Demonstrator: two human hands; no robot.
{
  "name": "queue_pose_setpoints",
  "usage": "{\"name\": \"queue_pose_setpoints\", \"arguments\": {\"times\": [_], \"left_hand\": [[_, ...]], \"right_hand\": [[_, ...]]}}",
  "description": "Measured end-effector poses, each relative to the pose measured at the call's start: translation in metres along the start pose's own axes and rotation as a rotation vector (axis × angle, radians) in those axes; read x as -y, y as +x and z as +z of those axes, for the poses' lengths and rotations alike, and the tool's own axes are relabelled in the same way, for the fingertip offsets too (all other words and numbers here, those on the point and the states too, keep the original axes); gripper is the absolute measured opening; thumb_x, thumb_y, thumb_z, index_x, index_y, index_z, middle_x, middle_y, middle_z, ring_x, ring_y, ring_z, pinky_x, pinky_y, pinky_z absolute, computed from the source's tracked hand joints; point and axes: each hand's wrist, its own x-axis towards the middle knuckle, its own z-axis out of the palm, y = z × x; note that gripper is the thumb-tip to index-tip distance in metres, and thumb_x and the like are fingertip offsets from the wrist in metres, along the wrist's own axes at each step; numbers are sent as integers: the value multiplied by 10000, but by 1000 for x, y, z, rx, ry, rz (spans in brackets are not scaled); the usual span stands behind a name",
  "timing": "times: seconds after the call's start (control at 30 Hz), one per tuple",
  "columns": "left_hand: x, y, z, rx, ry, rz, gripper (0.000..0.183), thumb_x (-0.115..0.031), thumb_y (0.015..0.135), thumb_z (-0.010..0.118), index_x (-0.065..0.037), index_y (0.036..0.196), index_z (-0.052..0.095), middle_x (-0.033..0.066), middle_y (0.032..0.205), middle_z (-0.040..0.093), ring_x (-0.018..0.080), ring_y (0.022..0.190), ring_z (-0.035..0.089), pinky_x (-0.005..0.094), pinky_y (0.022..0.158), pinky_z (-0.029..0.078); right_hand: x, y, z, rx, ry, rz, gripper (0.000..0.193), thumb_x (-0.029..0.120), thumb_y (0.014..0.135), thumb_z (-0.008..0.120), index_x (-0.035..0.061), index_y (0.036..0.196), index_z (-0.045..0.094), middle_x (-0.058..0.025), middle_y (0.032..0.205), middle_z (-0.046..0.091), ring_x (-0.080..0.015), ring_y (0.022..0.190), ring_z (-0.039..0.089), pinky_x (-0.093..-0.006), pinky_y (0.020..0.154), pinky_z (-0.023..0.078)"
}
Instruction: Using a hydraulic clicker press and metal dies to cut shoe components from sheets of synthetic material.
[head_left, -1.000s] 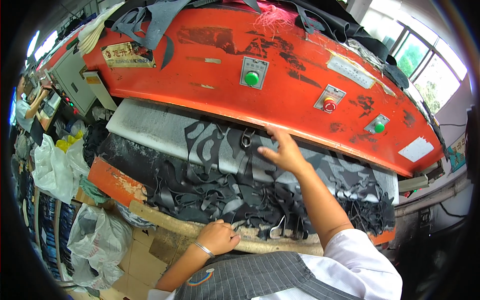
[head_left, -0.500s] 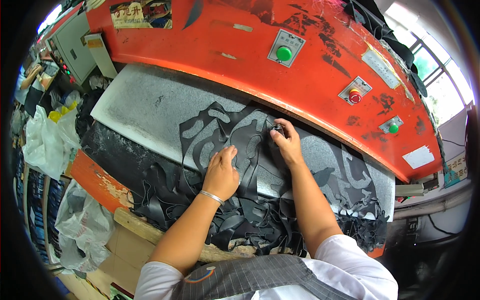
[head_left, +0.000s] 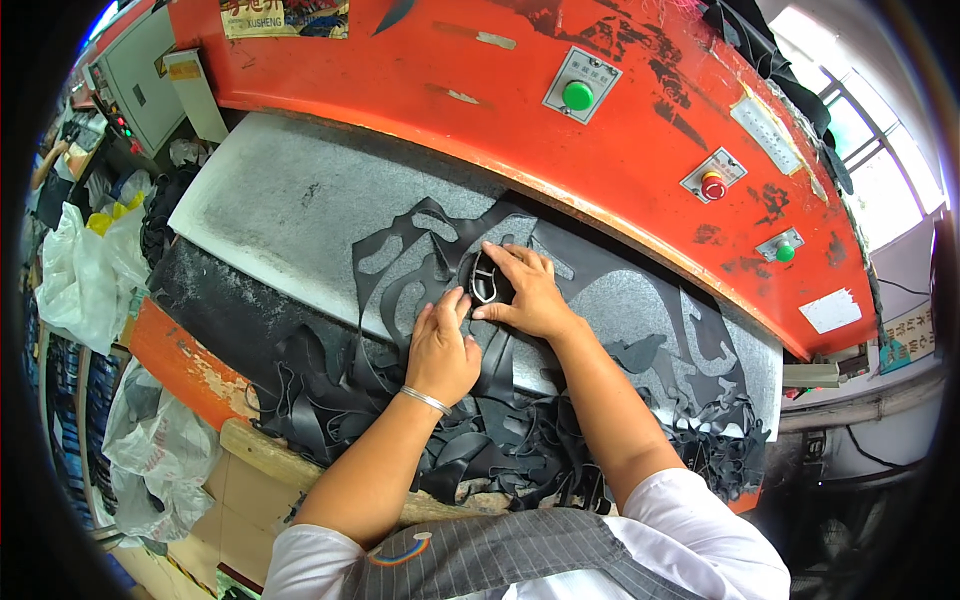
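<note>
cupping a curved metal die [head_left: 485, 284] over smooth, hole-riddled black sheeting [head_left: 592, 252]

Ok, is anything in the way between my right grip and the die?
Nothing visible: the right grip directly spans the die. The left grip is at the die's lower left, not between them.

The light is good and even on my fingers [head_left: 500, 260], and they look quite sharp. At the upper right, the window [head_left: 876, 182] is so bright that it becomes almost white. Below the red machine [head_left: 430, 90], a dark shadow lies along the grey board [head_left: 290, 170]. The black scraps [head_left: 460, 440] lose some detail, and straight edges bend near the round, dark border.
</note>
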Motion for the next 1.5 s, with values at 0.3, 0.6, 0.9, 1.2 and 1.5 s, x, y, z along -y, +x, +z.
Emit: {"name": "queue_pose_setpoints", "arguments": {"times": [0.3,0.6,0.9,1.2,1.5], "left_hand": [[8,14,-20,29,-34,13,622,-22,794,598,43,1347,321,219,1296,571,380,1227,498,423,1079,329],[-42,96,-73,-88,-206,159,169,-98,881,624,7,1011,647,140,959,687,258,896,677,339,800,517],[-89,120,-80,-55,216,564,211,-170,926,538,-25,772,549,162,801,556,362,819,546,457,738,459],[-22,-141,-106,423,123,127,177,-239,875,617,-86,841,699,77,852,643,301,770,592,414,708,496],[-21,-151,-88,139,250,145,100,-179,762,681,-82,740,667,71,764,591,296,761,540,416,703,435]], "right_hand": [[-10,-1,-3,-216,203,-52,977,552,643,792,105,1428,421,-206,1430,434,-376,1371,339,-520,1109,253],[-95,-122,-230,-1813,-99,380,596,368,1042,342,-70,1442,284,-258,1494,304,-350,1405,274,-440,1147,225],[-122,-150,-214,-1673,-291,602,709,496,1005,358,-10,1487,239,-311,1532,161,-408,1442,144,-472,1164,151],[-78,-139,-180,-1692,-232,548,634,326,999,462,-95,1434,273,-291,1508,242,-395,1422,212,-495,1149,196],[178,-11,43,-739,461,-206,358,215,916,584,23,1217,562,-189,1308,503,-394,1264,434,-485,1066,337]]}}
